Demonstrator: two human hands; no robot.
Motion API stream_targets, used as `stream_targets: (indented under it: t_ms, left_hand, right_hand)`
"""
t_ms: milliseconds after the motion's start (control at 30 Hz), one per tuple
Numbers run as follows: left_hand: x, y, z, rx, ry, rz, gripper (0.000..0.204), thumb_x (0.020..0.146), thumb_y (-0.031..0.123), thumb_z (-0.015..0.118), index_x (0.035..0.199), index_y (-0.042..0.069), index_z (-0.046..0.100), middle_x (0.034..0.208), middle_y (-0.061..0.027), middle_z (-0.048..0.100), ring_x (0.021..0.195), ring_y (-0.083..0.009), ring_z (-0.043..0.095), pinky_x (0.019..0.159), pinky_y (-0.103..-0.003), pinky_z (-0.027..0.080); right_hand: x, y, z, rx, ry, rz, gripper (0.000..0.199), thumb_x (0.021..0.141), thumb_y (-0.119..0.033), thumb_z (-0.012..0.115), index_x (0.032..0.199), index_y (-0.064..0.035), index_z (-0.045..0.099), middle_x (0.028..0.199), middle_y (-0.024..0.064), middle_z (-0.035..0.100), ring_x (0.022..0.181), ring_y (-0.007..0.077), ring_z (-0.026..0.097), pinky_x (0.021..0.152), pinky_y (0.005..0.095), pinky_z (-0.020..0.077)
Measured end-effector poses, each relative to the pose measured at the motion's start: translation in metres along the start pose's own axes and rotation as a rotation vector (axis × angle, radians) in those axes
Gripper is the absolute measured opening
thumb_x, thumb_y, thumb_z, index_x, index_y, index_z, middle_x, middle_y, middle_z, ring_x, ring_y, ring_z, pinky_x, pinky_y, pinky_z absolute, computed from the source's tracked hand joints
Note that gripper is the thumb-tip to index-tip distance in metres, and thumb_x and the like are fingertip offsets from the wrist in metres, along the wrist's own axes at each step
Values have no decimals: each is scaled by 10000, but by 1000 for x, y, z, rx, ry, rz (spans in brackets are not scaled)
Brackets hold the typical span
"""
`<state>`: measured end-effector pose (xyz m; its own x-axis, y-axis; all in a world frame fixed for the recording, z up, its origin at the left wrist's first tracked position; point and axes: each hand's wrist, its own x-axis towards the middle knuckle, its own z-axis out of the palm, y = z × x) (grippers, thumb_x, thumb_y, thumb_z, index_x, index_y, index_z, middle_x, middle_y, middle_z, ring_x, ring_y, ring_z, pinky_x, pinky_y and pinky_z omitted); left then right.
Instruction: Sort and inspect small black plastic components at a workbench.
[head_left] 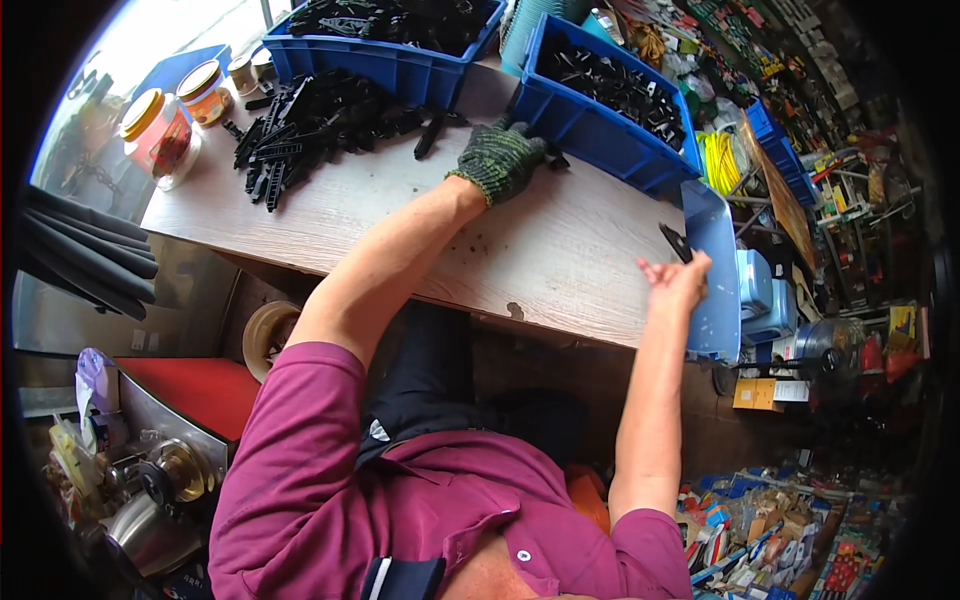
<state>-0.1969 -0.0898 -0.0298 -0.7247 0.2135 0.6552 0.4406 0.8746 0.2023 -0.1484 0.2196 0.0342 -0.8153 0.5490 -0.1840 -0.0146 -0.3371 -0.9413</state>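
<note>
My left hand, in a dark green patterned knit glove, is low over the table at the near left corner of a blue bin. Beside its fingers lies a small black piece; the fingertips are mostly hidden, so I cannot see whether they grip it. On the right, my bare right hand is closed on a slim black plastic part that points up and left. A heap of long black plastic parts lies at the table's far left, with one loose black part nearer my glove.
Another blue bin of black parts stands behind the heap. Lidded jars line the left. A blue sheet-like panel borders the right end of the pale tabletop. Yellow coiled tubing and crowded shelves are beyond.
</note>
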Motion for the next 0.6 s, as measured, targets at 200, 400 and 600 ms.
stream_targets:
  t_ms: [200, 400, 600]
  left_hand:
    - [-4, 28, -25, -7, -150, -92, 316, 862, 144, 552, 1163, 122, 645, 1045, -142, 655, 1071, -358, 590, 858, -538, 467]
    - [-24, 46, -34, -259, -111, -213, 170, 912, 225, 601, 991, 79, 637, 904, -168, 660, 861, -373, 645, 715, -500, 514]
    - [-37, 87, -58, -1433, -355, -822, 239, 972, 265, 611, 1087, 56, 605, 829, -66, 653, 689, -140, 645, 570, -290, 511]
  right_hand:
    - [-1, 1, -19, -162, 85, 5, 420, 882, -351, 623, 1128, -16, 557, 509, 33, 325, 450, 188, 444, 618, 546, 592]
    - [-62, 35, 25, -276, -427, 102, 392, 893, -301, 691, 1132, -9, 585, 473, -16, 383, 376, 123, 391, 518, 421, 580]
    - [-78, 60, 41, -286, -800, 27, 329, 918, -268, 710, 1104, -9, 625, 485, -37, 426, 370, 74, 351, 375, 264, 382]
